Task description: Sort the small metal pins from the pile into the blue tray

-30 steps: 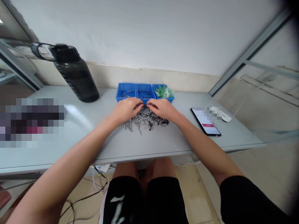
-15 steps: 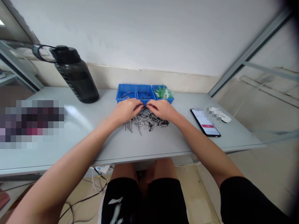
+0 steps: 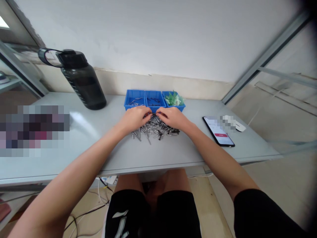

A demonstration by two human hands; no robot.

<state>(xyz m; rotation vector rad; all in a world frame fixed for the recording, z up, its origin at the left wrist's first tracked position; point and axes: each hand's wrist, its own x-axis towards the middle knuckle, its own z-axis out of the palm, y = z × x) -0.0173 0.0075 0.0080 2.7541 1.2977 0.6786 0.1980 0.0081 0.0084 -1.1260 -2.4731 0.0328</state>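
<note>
My left hand [image 3: 137, 117] is closed in a pinch at the far edge of a pile of small silver and dark metal pins [image 3: 154, 128], which look like rivets or screws. Facing it, my right hand [image 3: 172, 117] has its thumb and fingers pinched together too. A thin dark sliver shows between the fingertips, too small to name. Just behind the hands stand three joined blue bins. The left bin [image 3: 126, 98] contains a few silver pins, and the middle bin [image 3: 160, 103] some dark ones. Small green-and-clear plastic packets [image 3: 174, 99] fill the right one.
A large dark water bottle [image 3: 85, 84] stands at the back left. On the right lie a phone [image 3: 218, 132] with a lit screen and a white object [image 3: 240, 125], partly blurred out. A pixelated patch covers the table's left side. A wall rises behind the bins.
The view has shifted very slightly. Both hands keep their pinched pose above the far side of the pile, and the bins and pins look the same.
</note>
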